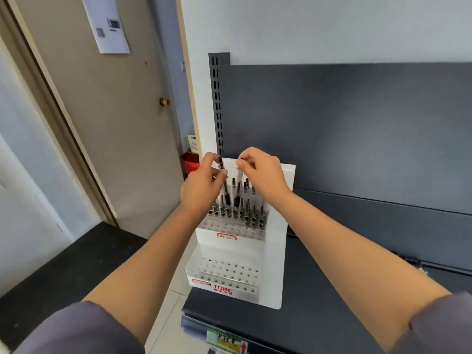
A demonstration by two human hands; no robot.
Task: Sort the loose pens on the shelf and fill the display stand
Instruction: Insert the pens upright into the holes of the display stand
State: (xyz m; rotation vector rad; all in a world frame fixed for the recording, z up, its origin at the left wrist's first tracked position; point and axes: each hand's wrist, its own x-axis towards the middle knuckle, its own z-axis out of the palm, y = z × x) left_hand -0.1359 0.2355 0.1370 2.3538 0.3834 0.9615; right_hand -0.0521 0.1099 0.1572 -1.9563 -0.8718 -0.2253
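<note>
A white two-tier display stand (277, 264) sits on the dark shelf (319, 315). Its upper tier holds several clear pens with black grips (251, 213), standing upright in the back rows. The lower tier's holes (227, 274) hold nothing. My left hand (201, 185) pinches the top of one clear pen (224, 183) over the upper tier's left side. My right hand (260, 172) pinches the top of another pen (238, 186) just to the right of it. Both pens point tip down into the stand.
The shelf's dark grey back panel (357, 129) and slotted upright (217, 103) rise behind the stand. A door (109, 118) with a paper notice is on the left. A red basket (190, 163) sits on the floor behind the stand. A price label (224, 341) hangs on the shelf's front edge.
</note>
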